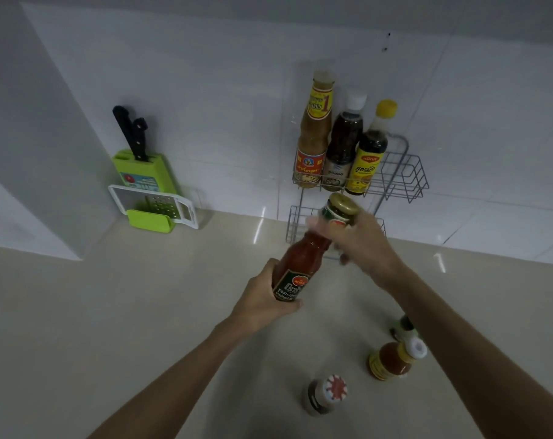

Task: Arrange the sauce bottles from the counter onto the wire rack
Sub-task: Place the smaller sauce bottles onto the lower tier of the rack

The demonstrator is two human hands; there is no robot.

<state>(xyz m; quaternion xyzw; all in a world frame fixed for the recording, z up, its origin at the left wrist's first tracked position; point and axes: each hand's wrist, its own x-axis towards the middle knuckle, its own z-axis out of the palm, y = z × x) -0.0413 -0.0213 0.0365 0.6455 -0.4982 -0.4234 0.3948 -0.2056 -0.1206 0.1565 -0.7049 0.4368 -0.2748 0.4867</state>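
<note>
A two-tier wire rack point(405, 175) stands against the white tiled wall. Its upper shelf holds three bottles: a tan sauce bottle point(313, 134), a dark bottle with a white cap point(344, 144) and a dark bottle with a yellow cap point(368, 153). My left hand point(262, 299) grips a red chili sauce bottle point(300, 264) by its base, tilted toward the rack. My right hand point(360, 242) holds a small jar with a gold lid point(341, 207) in front of the lower shelf. On the counter near me stand an orange sauce bottle point(392, 359), a dark jar with a red-white lid point(327, 394) and a bottle partly hidden by my right arm point(403, 326).
A green knife block with black-handled knives point(142, 163) and a white grater in a green stand point(154, 207) sit at the back left against the wall. The beige counter point(142, 312) stretches across the foreground. The rack's upper shelf has free room on its right side.
</note>
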